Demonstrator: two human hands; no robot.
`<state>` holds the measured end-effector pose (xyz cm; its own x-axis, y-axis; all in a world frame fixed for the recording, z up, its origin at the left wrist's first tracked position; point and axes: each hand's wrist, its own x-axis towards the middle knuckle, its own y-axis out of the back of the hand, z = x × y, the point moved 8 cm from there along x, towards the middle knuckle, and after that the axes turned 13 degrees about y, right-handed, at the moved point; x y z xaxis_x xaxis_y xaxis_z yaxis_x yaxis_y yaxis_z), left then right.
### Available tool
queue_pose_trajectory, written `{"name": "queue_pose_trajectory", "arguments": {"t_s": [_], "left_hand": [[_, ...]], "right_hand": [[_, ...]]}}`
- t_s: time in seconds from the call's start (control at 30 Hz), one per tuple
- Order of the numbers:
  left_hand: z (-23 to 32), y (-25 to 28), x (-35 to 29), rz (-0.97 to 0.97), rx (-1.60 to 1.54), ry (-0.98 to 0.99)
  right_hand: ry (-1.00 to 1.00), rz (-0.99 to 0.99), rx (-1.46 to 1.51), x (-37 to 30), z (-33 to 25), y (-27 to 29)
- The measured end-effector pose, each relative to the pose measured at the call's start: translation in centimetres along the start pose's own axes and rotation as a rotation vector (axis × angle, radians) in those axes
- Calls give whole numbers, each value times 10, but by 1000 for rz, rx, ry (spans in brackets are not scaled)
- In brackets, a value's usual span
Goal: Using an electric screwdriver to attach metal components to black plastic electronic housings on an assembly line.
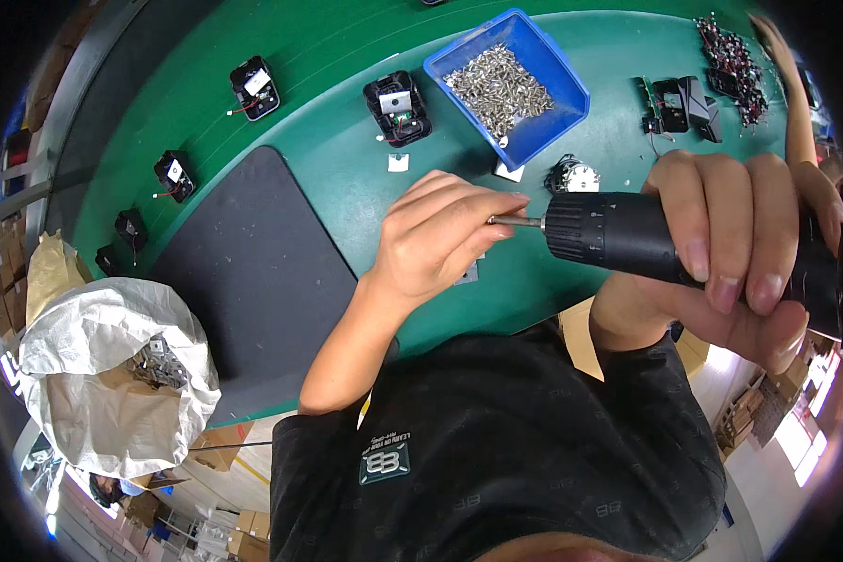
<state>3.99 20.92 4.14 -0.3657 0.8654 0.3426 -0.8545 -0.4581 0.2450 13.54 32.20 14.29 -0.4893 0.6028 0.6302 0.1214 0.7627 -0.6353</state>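
My right hand is wrapped around a black electric screwdriver with a ringed collar, held level over the bench with its tip toward the left. A thin metal bit sticks out of the collar. My left hand pinches the bit's far end between thumb and fingers; whether a screw sits there is hidden. Behind the hands, a blue bin holds a heap of metal screws. Just beyond the screwdriver's collar lies a round white-and-black part.
Open black housings with circuit boards and wires stand along the green bench. A black mat lies left, beside a white sack of small metal parts. At right are tangled wired parts and another person's arm.
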Motion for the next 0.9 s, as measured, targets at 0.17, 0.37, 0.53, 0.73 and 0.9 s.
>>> {"name": "queue_pose_trajectory", "arguments": {"t_s": [0.17, 0.37, 0.53, 0.73, 0.9], "left_hand": [[1, -3, 2, -80, 20, -21], [6, -9, -2, -95, 109, -102], [-3, -9, -1, -39, 50, -63], [-11, 7, 3, -6, 148, -54], [-39, 63, 22, 64, 547, 115]], "right_hand": [[-1, -4, 17, -4, 1, 5], [-167, -109, -27, -2, 12, -1], [30, -141, 14, -8, 6, 9], [-40, -60, -146, -10, 13, 12], [-22, -2, -199, -3, 21, 20]]}}
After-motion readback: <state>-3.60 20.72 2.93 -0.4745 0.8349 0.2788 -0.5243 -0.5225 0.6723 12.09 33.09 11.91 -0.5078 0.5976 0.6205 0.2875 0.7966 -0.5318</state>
